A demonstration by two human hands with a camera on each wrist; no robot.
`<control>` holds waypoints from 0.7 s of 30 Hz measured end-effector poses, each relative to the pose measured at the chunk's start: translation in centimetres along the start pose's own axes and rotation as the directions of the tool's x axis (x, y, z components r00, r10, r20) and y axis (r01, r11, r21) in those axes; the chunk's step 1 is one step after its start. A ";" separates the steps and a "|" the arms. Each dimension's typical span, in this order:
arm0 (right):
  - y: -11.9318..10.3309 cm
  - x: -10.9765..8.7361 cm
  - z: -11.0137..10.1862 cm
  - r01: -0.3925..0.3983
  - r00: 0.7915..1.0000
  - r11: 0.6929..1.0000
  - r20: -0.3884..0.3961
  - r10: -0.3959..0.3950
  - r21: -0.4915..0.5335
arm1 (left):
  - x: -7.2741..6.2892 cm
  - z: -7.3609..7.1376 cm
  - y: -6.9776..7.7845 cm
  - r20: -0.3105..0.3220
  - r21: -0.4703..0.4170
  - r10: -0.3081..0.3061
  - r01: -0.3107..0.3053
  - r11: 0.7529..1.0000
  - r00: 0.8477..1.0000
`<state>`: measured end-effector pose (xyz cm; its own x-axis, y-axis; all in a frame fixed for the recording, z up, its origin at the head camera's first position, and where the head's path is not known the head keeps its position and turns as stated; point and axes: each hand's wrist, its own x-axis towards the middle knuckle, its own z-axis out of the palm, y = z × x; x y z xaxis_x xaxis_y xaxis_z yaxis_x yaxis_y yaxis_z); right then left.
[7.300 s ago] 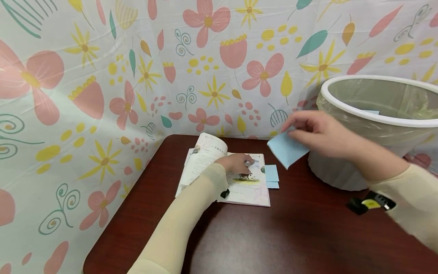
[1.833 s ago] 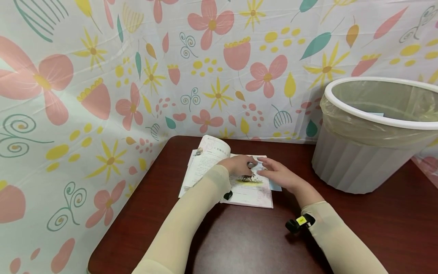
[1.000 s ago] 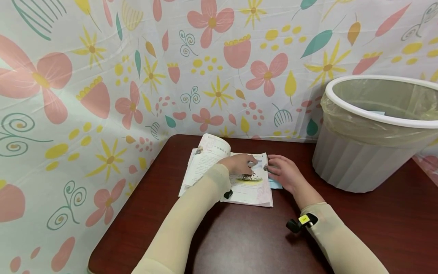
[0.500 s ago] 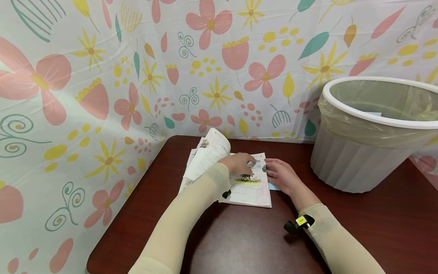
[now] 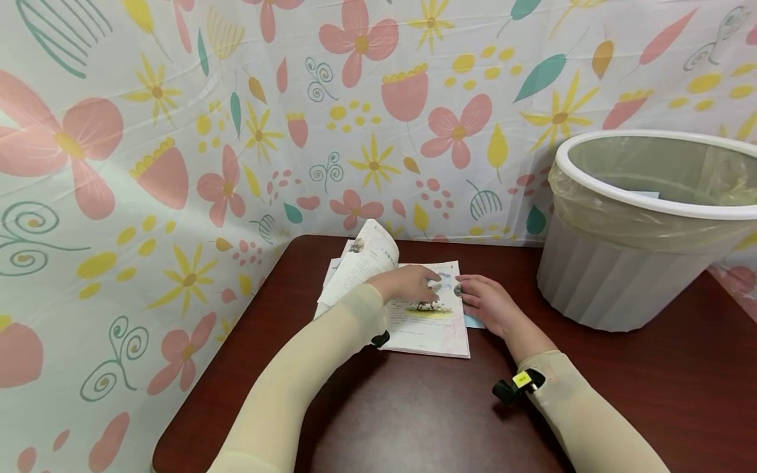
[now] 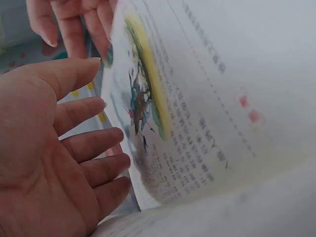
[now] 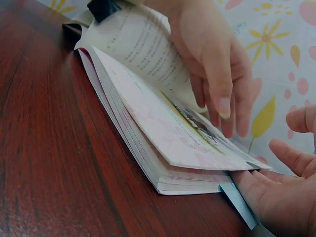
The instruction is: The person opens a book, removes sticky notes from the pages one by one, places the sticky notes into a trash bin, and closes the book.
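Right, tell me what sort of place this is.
Seemingly an indoor corner set up at a table, though home or studio I can't tell. The signs: a flower-printed sheet covering the background, a dark wood-look table and, on it, an open book beside a lined bin.

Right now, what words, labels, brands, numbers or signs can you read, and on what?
Nothing here is legible.
Open book's right page: printed lines too small and blurred.
Its lifted left page: heading and lines too small.
Yellow label on the black wrist mount: marks too small.
Grey bin, blue paper slip: no writing visible.
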<state>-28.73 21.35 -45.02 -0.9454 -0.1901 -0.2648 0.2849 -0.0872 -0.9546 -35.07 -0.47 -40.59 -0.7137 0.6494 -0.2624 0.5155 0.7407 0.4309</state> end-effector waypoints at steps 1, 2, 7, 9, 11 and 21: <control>0.0 0.0 0.0 0.000 1.000 1.000 0.000 0.000 0.002 | -0.4 -0.1 0.1 0.001 0.004 0.004 -0.004 1.000 1.000; 0.0 0.0 0.0 -0.001 1.000 1.000 0.001 0.001 0.001 | -0.7 -0.2 0.1 0.003 0.013 0.011 -0.011 1.000 1.000; 0.1 0.0 0.1 -0.002 1.000 1.000 -0.004 0.002 0.003 | -2.8 -0.8 0.0 0.009 0.036 0.040 -0.040 0.999 0.999; 0.1 0.1 0.1 -0.001 1.000 1.000 -0.007 0.001 -0.004 | -3.7 -0.9 -0.3 0.003 0.026 0.055 -0.055 0.998 0.998; 0.1 0.1 0.1 -0.002 1.000 1.000 -0.012 0.002 -0.008 | -4.7 -1.1 -0.6 -0.012 0.014 0.070 -0.070 0.997 0.997; 0.2 0.1 0.1 0.009 1.000 1.000 -0.011 -0.009 -0.021 | -8.6 -1.2 -2.9 -0.065 -0.019 0.040 -0.041 0.999 0.997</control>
<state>-28.79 21.23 -45.28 -0.9496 -0.1783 -0.2579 0.2733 -0.0679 -0.9595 -30.96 -8.37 -38.54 -0.7220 0.6658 -0.1880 0.5354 0.7098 0.4576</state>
